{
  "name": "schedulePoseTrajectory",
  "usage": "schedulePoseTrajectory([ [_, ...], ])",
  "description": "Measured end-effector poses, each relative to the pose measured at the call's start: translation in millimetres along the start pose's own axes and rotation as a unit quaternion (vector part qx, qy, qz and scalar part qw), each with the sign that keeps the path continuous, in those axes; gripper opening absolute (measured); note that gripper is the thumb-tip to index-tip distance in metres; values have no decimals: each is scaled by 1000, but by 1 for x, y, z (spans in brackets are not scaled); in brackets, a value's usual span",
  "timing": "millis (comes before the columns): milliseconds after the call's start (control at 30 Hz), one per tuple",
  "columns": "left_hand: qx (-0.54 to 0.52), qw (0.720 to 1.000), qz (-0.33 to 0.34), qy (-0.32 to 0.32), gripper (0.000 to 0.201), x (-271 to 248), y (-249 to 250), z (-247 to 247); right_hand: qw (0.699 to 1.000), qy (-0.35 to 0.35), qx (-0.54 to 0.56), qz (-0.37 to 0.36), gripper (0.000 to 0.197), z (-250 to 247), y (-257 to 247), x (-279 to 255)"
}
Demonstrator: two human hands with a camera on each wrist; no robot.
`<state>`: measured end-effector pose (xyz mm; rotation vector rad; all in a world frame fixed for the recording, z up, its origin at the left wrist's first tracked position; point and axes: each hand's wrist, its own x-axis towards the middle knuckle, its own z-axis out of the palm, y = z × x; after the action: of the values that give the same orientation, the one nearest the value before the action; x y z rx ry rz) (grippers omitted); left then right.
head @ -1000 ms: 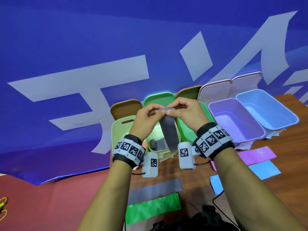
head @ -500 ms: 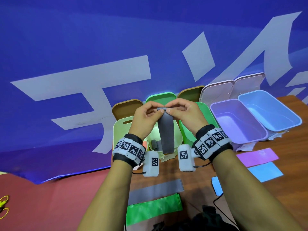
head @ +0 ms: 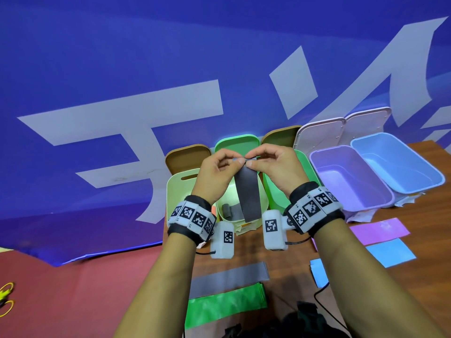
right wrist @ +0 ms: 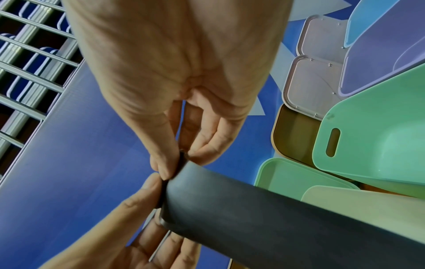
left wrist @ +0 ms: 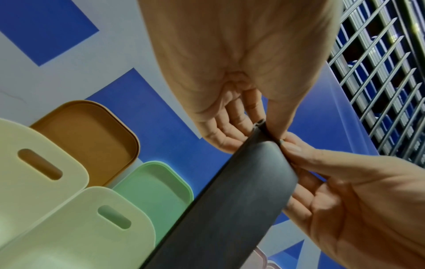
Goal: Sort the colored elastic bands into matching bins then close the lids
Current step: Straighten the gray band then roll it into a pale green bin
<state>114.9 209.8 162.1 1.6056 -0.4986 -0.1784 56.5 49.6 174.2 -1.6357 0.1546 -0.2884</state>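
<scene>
In the head view, the left hand (head: 217,174) and the right hand (head: 275,167) meet at about twelve o'clock from the wrists, thumbs and forefingers pinched narrow on the top edge of a dark grey flat elastic band (head: 247,193), which hangs straight down from the fingertips toward six o'clock over the pale yellow-green open bin (head: 225,198); a rolled grey band (head: 228,211) lies inside that bin. At three o'clock from the hands stand a green bin (head: 271,191), a lilac rectangular bin (head: 351,181) and a light blue rectangular bin (head: 397,164), lids propped open behind them. On the brown wooden table (head: 427,230), at six o'clock, lie a flat grey band (head: 227,279) and a flat green band (head: 224,306); at four o'clock lie a purple band (head: 380,230) and a blue band (head: 390,252). In the left wrist view, the left hand (left wrist: 230,76) nips the band's (left wrist: 230,200) folded upper corner between thumb and curled fingers, the right hand's fingertips (left wrist: 292,147) touching the same edge at three o'clock. In the right wrist view, the right hand (right wrist: 174,78) pinches the band's (right wrist: 264,209) end between thumb and forefinger, and the left hand (right wrist: 128,223) grips the edge just below, at seven o'clock.
</scene>
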Motion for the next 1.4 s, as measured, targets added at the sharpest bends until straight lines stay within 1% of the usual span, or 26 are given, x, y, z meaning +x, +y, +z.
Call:
schedulePoseTrajectory([
  [167, -11, 1000, 18, -2, 14, 0, 4, 1, 999, 1, 49, 5, 19, 1, -1, 0],
  [333, -13, 1000, 22, -1, 19, 0, 3, 0, 1000, 3, 23, 7, 11, 3, 3, 1],
  [400, -15, 1000, 10, 7, 17, -1, 3, 0, 1000, 8, 28, 4, 11, 3, 4, 2],
  [500, -3, 1000, -6, 12, 5, -1, 1, 1, 999, 9, 34, -1, 13, 2, 3, 1],
  [533, 2, 1000, -6, 10, 4, -1, 0, 0, 999, 10, 31, -3, 14, 2, 2, 1],
  [767, -5, 1000, 15, 5, 13, -1, 2, -2, 999, 0, 46, -3, 19, 2, 1, 1],
  [867, -6, 1000, 26, 0, 17, -2, 3, -1, 999, -1, 41, -3, 13, 2, 2, 1],
  [1000, -9, 1000, 18, 12, 14, -3, 3, 1, 999, 12, 41, -12, 12, 2, 3, 2],
  [1067, -10, 1000, 7, 10, 10, -2, 3, 1, 999, 12, 40, -12, 13, 1, 4, 1],
  [1133, 1, 1000, 11, 6, 6, -1, 1, 0, 999, 14, 35, -9, 14, 1, 4, 0],
  [1300, 0, 1000, 11, 6, 13, -1, 0, 0, 999, 13, 50, -4, 19, 2, 5, 1],
  [1400, -2, 1000, 14, 9, 14, -1, 0, 0, 999, 10, 52, 4, 14, 3, 6, 1],
])
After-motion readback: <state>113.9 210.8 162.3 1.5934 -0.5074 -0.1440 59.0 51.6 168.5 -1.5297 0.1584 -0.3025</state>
